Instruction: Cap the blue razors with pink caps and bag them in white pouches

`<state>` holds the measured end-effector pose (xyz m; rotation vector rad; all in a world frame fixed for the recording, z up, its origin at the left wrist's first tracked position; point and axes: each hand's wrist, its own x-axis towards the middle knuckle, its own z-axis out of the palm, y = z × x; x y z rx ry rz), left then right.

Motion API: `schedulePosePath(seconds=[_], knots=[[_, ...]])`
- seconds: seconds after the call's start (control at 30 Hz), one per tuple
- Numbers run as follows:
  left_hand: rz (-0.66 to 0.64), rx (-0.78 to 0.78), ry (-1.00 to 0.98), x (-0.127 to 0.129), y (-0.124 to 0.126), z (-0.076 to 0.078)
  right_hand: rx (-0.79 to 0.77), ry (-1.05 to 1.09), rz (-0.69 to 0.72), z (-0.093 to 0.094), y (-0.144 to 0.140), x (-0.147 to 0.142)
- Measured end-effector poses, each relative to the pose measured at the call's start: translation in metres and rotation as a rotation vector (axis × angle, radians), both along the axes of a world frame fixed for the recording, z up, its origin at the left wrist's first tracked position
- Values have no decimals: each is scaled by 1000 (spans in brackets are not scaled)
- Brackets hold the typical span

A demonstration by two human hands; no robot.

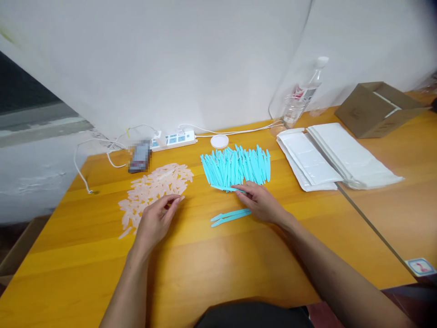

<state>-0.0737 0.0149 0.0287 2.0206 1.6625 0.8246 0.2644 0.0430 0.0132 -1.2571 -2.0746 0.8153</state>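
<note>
My left hand (160, 216) is closed in a pinch at the right edge of a spread of translucent pale-pink blade caps (160, 184). A small pink cap (182, 197) shows at its fingertips. My right hand (257, 200) has thumb and fingers closed on a slim turquoise eyebrow razor (222, 187), its tip pointing left. Just behind that hand lies a dense pile of the same turquoise razors (235, 166), side by side. Two more razors (230, 217) rest on the table nearer to me, partly under the right hand.
Along the wall are a power strip (174, 140) with white cables, a phone (139, 157) and a white round lid (219, 141). To the right stand a plastic bottle (303, 95), white packets (310, 159) and an open cardboard box (372, 109). A seam crosses the wooden table (205, 269).
</note>
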Motion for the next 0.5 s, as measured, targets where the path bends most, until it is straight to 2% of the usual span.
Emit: schedulePosePath(seconds=[0.1, 0.2, 0.37, 0.5], knots=[[21, -161, -269, 30, -2, -1, 34, 15, 52, -5, 0, 0], [47, -194, -449, 51, 1, -7, 1, 5, 120, -4, -3, 1], [40, -178, -527, 58, 0, -13, -183, -30, 161, 4, -5, 3], [-28, -129, -486, 59, -5, -11, -285, -29, 183, 9, -5, 5]])
